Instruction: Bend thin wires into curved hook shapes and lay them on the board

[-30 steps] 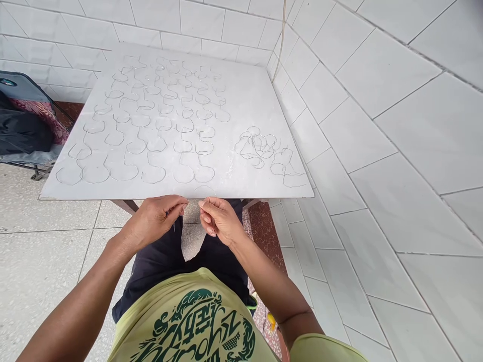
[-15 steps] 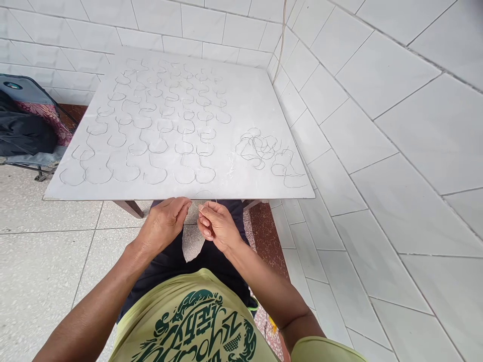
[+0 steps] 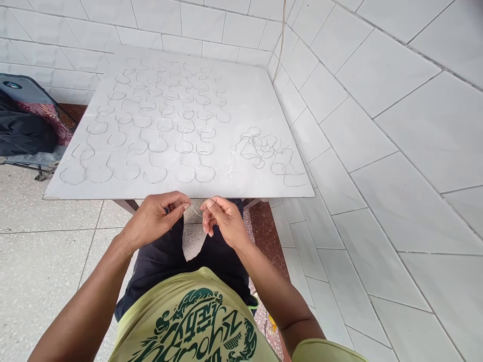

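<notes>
My left hand (image 3: 156, 217) and my right hand (image 3: 222, 219) meet just below the near edge of a white board (image 3: 241, 100). Both pinch a thin piece of wire (image 3: 196, 211) that spans the small gap between their fingertips. On the board lie several bent wire hooks (image 3: 151, 130) laid out in rows. A loose tangle of bent wires (image 3: 264, 151) lies near the board's right side.
The board rests on a low table with a brown leg (image 3: 128, 205) showing. A white tiled wall (image 3: 377, 125) runs close along the right. A folding chair with dark fabric (image 3: 26, 125) stands at the left on the speckled floor (image 3: 45, 251).
My hands have drawn slightly apart, and more of the thin wire now shows between them. The view has shifted a little.
</notes>
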Tool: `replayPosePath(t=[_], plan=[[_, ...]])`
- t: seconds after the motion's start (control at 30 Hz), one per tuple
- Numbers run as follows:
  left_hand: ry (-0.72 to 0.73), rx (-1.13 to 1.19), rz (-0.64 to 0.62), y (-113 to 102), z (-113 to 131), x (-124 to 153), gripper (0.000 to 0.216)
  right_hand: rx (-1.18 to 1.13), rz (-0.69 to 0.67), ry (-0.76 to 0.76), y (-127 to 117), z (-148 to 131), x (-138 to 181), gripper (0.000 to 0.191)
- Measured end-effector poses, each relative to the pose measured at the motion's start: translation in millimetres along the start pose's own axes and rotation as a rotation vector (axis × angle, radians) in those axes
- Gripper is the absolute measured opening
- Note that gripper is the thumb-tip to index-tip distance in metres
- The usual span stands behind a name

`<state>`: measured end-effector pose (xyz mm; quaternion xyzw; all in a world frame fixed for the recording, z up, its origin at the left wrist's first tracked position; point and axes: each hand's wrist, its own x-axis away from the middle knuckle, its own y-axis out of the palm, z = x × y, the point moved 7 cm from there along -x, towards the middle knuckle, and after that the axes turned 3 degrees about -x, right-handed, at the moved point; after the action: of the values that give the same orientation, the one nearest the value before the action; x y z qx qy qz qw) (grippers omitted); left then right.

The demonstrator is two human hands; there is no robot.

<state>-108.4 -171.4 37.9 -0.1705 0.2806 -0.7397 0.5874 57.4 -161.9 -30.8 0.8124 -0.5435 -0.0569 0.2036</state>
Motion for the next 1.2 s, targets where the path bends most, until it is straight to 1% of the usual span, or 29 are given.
replayPosePath(t=[0.13,0.3,0.37,0.4,0.43,0.53,0.57,0.6,0.63,0.67,0.73,0.77,0.83,0.93,1.03,1.2], plan=[[0.057,-0.027,0.0,-0.3,1.6,1.0,0.03,0.09,0.034,-0.033,1.5,-1.2,3.0,0.041],[0.095,-0.056,-0.033,-0.7,0.7,0.9,0.03,0.198,0.058,-0.032,6.8,0.3,5.3,0.049],[0.104,-0.089,0.007,-4.2,2.6,1.1,0.028,0.207,0.089,-0.051,5.7,-0.5,5.3,0.05],[0.106,-0.12,0.071,-8.3,5.2,2.4,0.027,0.212,0.111,-0.066,4.3,-1.3,5.0,0.049],[0.102,-0.16,0.171,-14.2,8.7,5.5,0.026,0.214,0.135,-0.083,2.6,-2.2,4.6,0.047],[0.037,-0.276,0.534,-28.8,22.8,28.5,0.022,0.194,0.198,-0.132,-2.4,-4.6,2.5,0.044],[0.008,-0.284,0.589,-27.1,26.6,37.0,0.019,0.176,0.217,-0.144,-3.6,-5.2,1.6,0.043],[-0.019,-0.265,0.576,-20.4,28.6,43.0,0.018,0.158,0.233,-0.152,-4.3,-5.6,0.8,0.043],[-0.055,-0.207,0.526,-10.9,27.8,46.9,0.019,0.142,0.249,-0.155,-4.4,-5.7,0.2,0.044],[-0.099,-0.12,0.441,1.4,24.4,48.6,0.02,0.129,0.263,-0.155,-3.8,-5.6,-0.3,0.044],[-0.189,0.047,0.323,23.4,14.4,49.0,0.029,0.111,0.281,-0.144,-0.6,-4.4,-0.2,0.046],[-0.223,0.116,0.298,31.2,9.1,47.5,0.035,0.108,0.283,-0.138,2.0,-3.4,0.3,0.046],[-0.263,0.217,0.294,40.0,-0.5,41.4,0.042,0.115,0.269,-0.131,8.5,-0.8,2.0,0.046],[-0.268,0.255,0.34,40.8,-8.6,31.6,0.041,0.163,0.238,-0.141,16.5,3.1,5.3,0.044],[-0.262,0.218,0.365,40.6,-11.2,28.1,0.035,0.212,0.232,-0.142,18.2,7.4,8.0,0.042],[-0.236,0.079,0.407,44.3,-13.2,36.1,0.031,0.205,0.281,-0.104,12.6,18.2,12.8,0.046]])
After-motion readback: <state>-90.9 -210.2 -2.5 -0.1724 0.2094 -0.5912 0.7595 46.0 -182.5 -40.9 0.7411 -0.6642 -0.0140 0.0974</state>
